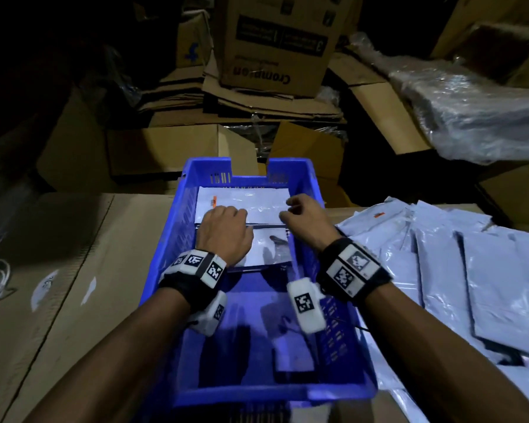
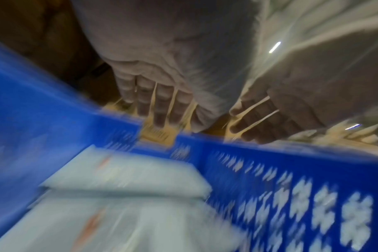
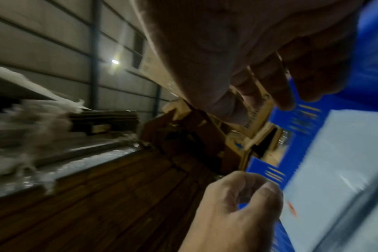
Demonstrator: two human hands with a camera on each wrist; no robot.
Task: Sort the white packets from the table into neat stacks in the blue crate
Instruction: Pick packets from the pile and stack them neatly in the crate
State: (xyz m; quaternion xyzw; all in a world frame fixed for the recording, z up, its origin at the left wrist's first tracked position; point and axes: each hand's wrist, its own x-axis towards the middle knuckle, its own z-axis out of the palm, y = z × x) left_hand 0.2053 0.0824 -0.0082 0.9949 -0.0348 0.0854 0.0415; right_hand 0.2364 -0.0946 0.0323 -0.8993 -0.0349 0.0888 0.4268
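We reach both forearms forward over the blue crate (image 1: 290, 370). Our left hand (image 1: 223, 232) lies palm down inside the crate, fingers straight and close together, above the white packets (image 1: 245, 206) stacked at the crate's far end. Our right hand (image 1: 303, 219) hovers above the crate's right wall, fingers loosely curled, gripping nothing. More white packets, the loose pile (image 1: 458, 270), lie spread on the cardboard surface just right of the crate.
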